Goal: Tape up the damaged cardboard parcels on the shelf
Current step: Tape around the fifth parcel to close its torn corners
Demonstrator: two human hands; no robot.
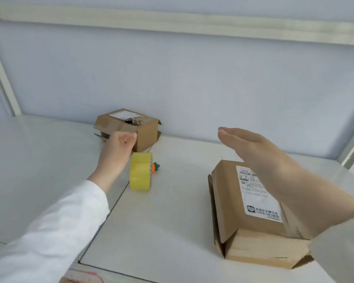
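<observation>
Two hands shown: curled left hand [119, 146] set against torn parcel [147, 131], grasp not discernible; right hand [251, 146] held flat, released, above labelled parcel [229, 201].

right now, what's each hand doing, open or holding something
Left hand: fingers curled against the torn parcel; whether it grips it cannot be told.
Right hand: open, flat, holding nothing, above the near parcel.

Left hand [119, 147], right hand [251, 147] bare; long white sleeves [55, 225].
</observation>
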